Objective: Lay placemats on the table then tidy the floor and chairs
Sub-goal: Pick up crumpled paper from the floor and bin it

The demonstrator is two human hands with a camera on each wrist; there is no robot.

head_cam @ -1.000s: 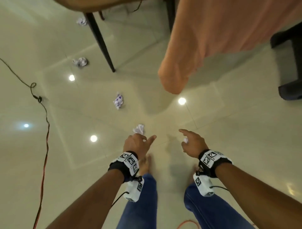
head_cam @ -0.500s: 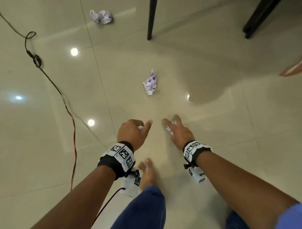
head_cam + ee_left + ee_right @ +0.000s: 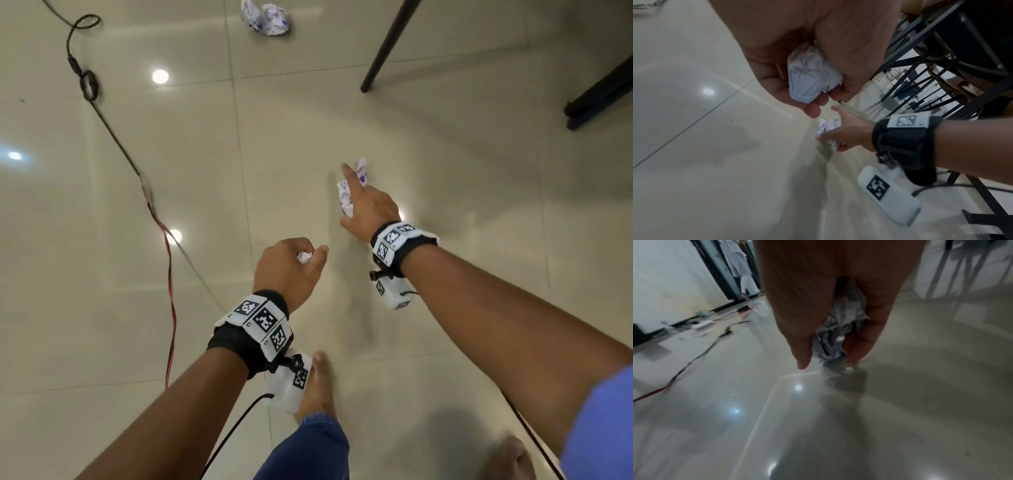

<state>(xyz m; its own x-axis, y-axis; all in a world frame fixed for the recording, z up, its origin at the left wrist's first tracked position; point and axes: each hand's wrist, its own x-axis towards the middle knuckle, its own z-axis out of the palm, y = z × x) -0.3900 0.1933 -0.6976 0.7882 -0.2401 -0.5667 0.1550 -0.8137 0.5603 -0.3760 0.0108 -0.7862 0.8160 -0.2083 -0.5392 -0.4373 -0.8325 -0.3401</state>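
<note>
My left hand (image 3: 301,260) grips a crumpled white paper ball (image 3: 304,257) in its curled fingers, held above the tiled floor; the left wrist view shows the ball (image 3: 809,78) tucked in the palm. My right hand (image 3: 354,202) is stretched forward and down to the floor. Its fingers and thumb close round a crumpled paper with purple print (image 3: 346,197). In the right wrist view this paper (image 3: 838,331) sits between thumb and fingers (image 3: 861,344), its lower end touching the floor. A further crumpled paper (image 3: 265,17) lies at the far edge.
A black-and-red cable (image 3: 168,274) runs across the floor on the left. A dark table leg (image 3: 387,48) stands ahead on the right, with a dark furniture base (image 3: 599,99) beyond it. My bare feet (image 3: 317,387) are just behind the hands.
I have moved forward and lower. My right hand has reached out and closed round the purple-printed paper that lay ahead. My left hand still holds its ball.
</note>
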